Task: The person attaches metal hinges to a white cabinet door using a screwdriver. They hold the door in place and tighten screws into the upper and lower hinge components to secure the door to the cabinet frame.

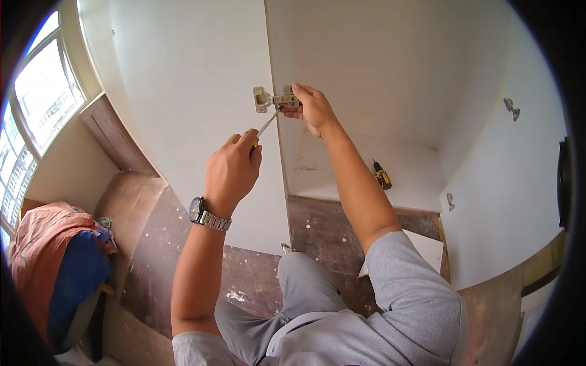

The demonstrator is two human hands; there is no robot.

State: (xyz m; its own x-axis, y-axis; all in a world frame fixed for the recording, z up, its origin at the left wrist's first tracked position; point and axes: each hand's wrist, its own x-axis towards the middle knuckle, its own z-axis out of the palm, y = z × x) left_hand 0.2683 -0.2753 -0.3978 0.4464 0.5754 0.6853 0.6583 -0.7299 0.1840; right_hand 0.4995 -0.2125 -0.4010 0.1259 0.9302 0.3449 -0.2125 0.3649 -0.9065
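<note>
A metal cabinet hinge (pixel 262 99) joins the open white door (pixel 201 91) to the cabinet's side edge. My left hand (pixel 233 168), a steel-banded watch (pixel 209 215) on its wrist, grips the yellow and black handle of a screwdriver (pixel 267 124). The screwdriver's shaft slants up and right, its tip at the hinge's lower middle. My right hand (pixel 314 111) is closed on the hinge's cabinet-side arm, thumb on top and fingers below. The fingers hide part of that arm.
A yellow and black cordless drill (pixel 382 175) lies on the cabinet's white bottom panel. More hinges (pixel 511 110) are fixed to the right-hand door. A white board (pixel 421 250) lies on the stained brown floor (pixel 159 244). Orange and blue cloths (pixel 52 256) are heaped at left, below the window (pixel 46 85).
</note>
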